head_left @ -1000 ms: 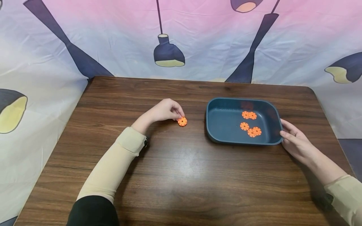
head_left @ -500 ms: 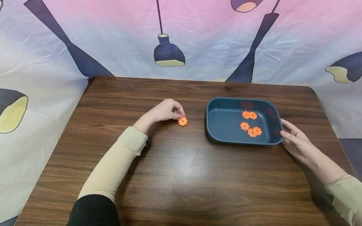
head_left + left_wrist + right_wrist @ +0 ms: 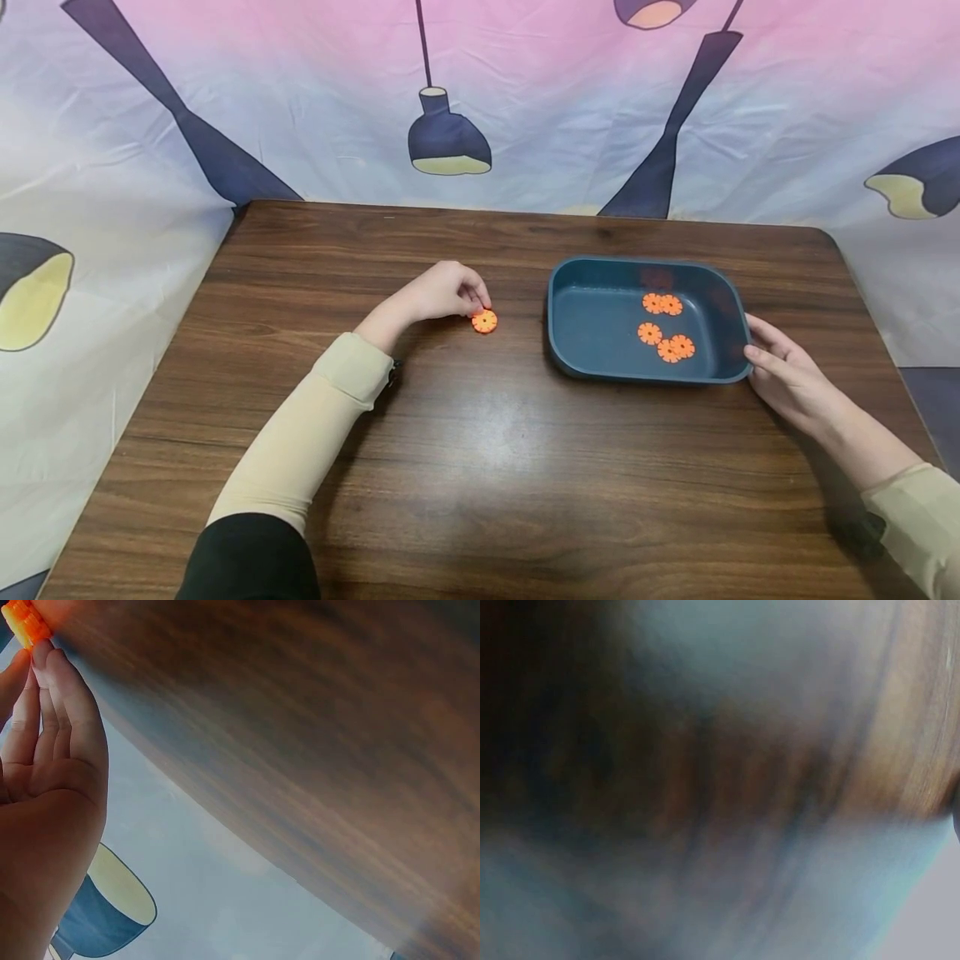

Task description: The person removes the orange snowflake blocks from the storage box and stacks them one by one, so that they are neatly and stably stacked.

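My left hand (image 3: pixel 448 292) pinches an orange notched disc (image 3: pixel 485 322) between thumb and fingertips, close over the table left of the basin. In the left wrist view the orange notched disc (image 3: pixel 27 624) shows edge-on at the fingertips and looks ridged and thick. My right hand (image 3: pixel 791 385) grips the right end of a dark blue rectangular basin (image 3: pixel 592 374), thumb at the rim and fingers along the outer wall. Several more orange notched discs (image 3: pixel 649 334) lie flat on the basin's floor toward its right side, some overlapping. The right wrist view is mostly blurred.
The brown wood-grain table (image 3: pixel 480 500) has rounded far corners. A fabric backdrop (image 3: pixel 540 108) printed with dark lamps hangs behind it and along the left side. The basin stands right of the table's middle.
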Demonstrator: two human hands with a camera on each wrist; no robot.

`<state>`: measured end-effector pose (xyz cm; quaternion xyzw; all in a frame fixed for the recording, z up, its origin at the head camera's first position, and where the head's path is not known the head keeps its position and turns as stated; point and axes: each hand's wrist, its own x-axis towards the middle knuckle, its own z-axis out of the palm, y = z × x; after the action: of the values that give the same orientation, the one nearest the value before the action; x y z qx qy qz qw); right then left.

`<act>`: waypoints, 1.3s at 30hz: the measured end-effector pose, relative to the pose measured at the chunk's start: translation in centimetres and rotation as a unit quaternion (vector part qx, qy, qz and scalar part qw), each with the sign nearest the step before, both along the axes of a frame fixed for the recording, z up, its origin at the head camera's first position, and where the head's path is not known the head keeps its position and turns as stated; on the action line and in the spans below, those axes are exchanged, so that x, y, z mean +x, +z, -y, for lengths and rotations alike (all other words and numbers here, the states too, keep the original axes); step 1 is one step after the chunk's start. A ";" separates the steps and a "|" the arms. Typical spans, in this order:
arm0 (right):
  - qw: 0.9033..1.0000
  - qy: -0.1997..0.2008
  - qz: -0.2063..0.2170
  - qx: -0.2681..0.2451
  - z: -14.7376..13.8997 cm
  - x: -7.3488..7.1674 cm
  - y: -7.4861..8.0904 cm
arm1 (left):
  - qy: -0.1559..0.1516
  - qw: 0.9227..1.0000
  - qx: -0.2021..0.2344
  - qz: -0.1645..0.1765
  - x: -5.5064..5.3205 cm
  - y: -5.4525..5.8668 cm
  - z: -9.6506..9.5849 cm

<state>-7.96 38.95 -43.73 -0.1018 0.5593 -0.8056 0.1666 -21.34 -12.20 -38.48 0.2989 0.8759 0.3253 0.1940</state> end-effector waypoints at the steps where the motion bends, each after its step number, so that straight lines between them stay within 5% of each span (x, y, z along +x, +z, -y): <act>1: 1.000 0.000 0.001 0.000 0.0 0.0 0.0 | 0.000 1.000 0.000 0.001 0.0 0.0 0.0; 28: 1.000 -0.003 0.004 0.004 0.0 0.1 0.1 | 0.014 1.000 0.021 0.007 -0.1 0.7 -0.4; 39: 1.000 -0.003 0.003 0.010 0.1 0.1 0.1 | -0.017 0.998 0.051 -0.015 -0.3 2.8 -2.9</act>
<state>-7.89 38.82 -43.58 -0.0966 0.5673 -0.8006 0.1669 -21.67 -9.27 -35.72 0.3282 0.8557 0.3617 0.1707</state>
